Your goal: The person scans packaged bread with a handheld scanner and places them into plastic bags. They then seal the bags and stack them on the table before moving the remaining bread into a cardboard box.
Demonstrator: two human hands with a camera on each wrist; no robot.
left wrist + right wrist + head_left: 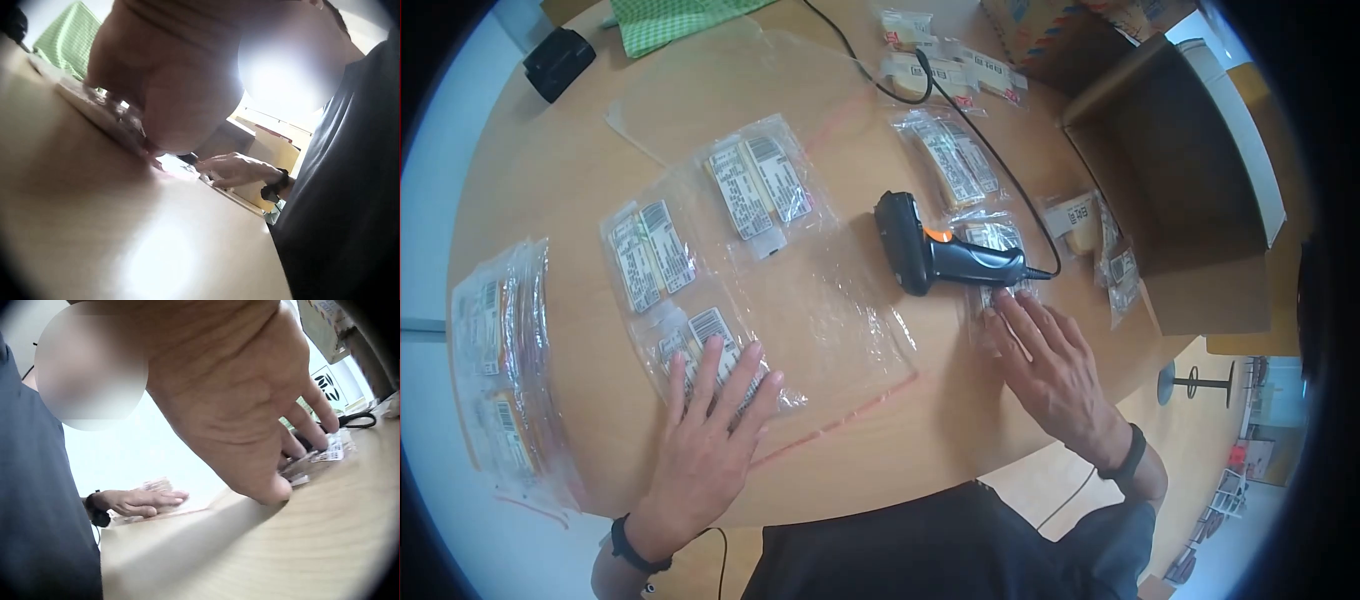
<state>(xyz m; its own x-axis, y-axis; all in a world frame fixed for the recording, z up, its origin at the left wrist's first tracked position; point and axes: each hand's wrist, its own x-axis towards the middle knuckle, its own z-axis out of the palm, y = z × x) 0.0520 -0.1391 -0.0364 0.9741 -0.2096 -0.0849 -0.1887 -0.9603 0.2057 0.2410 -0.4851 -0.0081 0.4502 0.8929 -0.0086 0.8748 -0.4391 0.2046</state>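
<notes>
My left hand (pixel 705 455) lies with fingers spread and straight on a small clear packet with a barcode label (pixel 711 324). That packet sits at the near left of a large clear plastic bag (pixel 830 300). Two similar labelled packet groups, one on the left (pixel 648 255) and one farther back (pixel 760 185), lie over the same bag. With its fingers extended, my right hand (pixel 1055 375) touches a packet (pixel 992 236) partly hidden beneath a black barcode scanner (pixel 975 264). The scanner lies on its side, its head toward the left. In the right wrist view, the right hand's fingertips (pixel 328 425) reach down onto the packet.
Filled clear bags (pixel 500 320) are stacked at the left table edge. An open cardboard box (pixel 1190 200) stands at right, with loose packets (pixel 1085 225) beside it. More packets (pixel 935 75) lie at the back. The scanner's cable (pixel 1000 150) crosses there. A green checked cloth (pixel 680 25) lies far left.
</notes>
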